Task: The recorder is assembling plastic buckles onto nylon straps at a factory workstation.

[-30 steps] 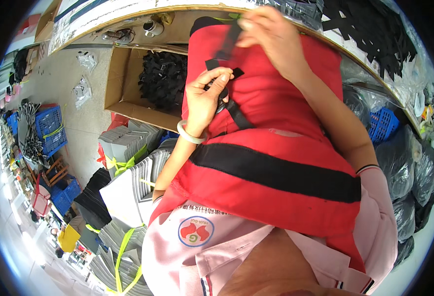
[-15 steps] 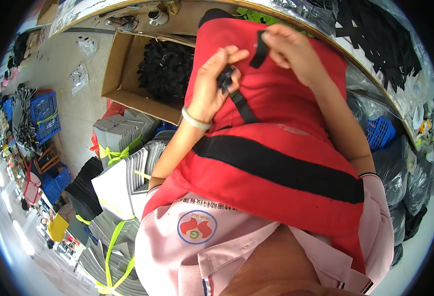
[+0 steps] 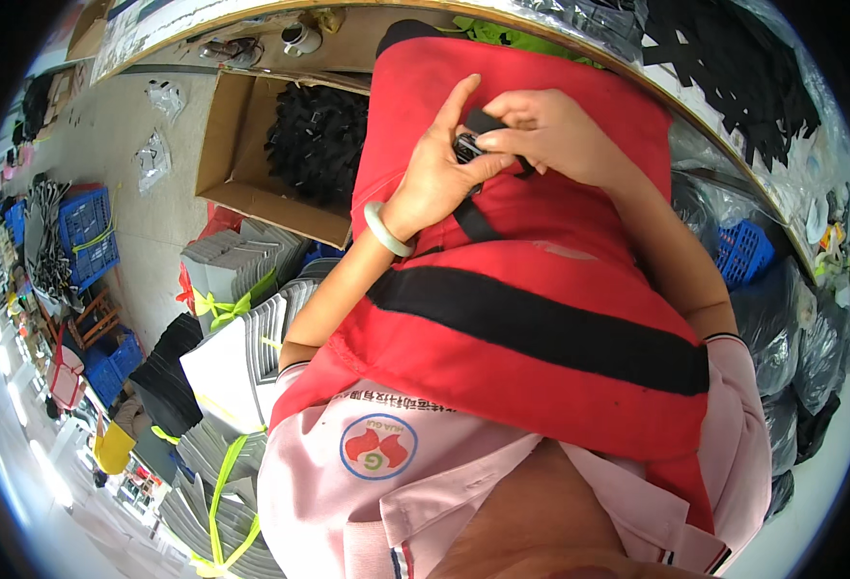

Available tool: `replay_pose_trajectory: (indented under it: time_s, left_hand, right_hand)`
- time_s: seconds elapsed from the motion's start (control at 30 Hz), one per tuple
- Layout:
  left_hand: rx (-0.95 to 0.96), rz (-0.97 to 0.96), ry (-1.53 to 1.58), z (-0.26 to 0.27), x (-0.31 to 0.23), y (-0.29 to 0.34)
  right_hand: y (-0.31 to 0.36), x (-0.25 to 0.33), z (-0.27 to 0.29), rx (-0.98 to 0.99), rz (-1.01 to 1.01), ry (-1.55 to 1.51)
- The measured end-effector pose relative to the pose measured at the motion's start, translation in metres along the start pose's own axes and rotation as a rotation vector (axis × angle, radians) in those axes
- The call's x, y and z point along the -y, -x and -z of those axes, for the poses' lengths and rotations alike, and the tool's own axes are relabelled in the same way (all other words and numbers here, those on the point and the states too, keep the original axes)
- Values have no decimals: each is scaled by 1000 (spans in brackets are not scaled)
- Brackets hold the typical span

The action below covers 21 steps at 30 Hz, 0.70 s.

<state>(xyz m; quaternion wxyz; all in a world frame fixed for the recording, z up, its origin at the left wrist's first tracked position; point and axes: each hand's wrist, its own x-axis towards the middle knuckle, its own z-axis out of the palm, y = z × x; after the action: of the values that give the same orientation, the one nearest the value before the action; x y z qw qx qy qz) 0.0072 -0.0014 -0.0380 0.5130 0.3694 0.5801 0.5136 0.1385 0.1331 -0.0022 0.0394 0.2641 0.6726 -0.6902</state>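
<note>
My left hand (image 3: pixel 431 183) wears a pale bangle and grips a small black buckle (image 3: pixel 465 148) between thumb and fingers, its index finger stretched out. My right hand (image 3: pixel 552 137) meets it over my lap, pinching a short black webbing strap (image 3: pixel 483 122) right at the buckle. Whether the strap passes through the buckle is hidden by the fingers. Below the buckle, a length of black webbing (image 3: pixel 477 221) lies against the red apron (image 3: pixel 589 212) that covers my lap.
On my left stands an open cardboard box (image 3: pixel 265 205) of black strap pieces (image 3: pixel 314 135). Nearer are bundled grey sheets (image 3: pixel 236 261) tied with yellow-green strips. A table edge (image 3: pixel 734 164) runs along the front and right, with black straps (image 3: pixel 734 68) on it. A blue basket (image 3: pixel 743 253) stands below.
My right hand has moved down and left with its strap to the buckle. My left hand's thumb now presses on the buckle and its index finger points outward.
</note>
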Motion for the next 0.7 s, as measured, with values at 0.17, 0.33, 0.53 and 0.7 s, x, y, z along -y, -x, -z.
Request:
replay_pose_trajectory:
  time_s: [0.17, 0.33, 0.53, 0.7]
  left_hand:
    - [-42, -172, -103, -11, -1, -5]
    - [58, 129, 285, 16, 6, -2]
    - [-26, 340, 794, 23, 5, -11]
    - [-30, 443, 1050, 25, 7, -12]
  right_hand:
    - [-6, -16, 6, 63, 37, 57]
    - [-6, -11, 17, 56, 111, 13]
    - [-1, -5, 17, -195, 159, -75]
    - [14, 13, 2, -46, -8, -237]
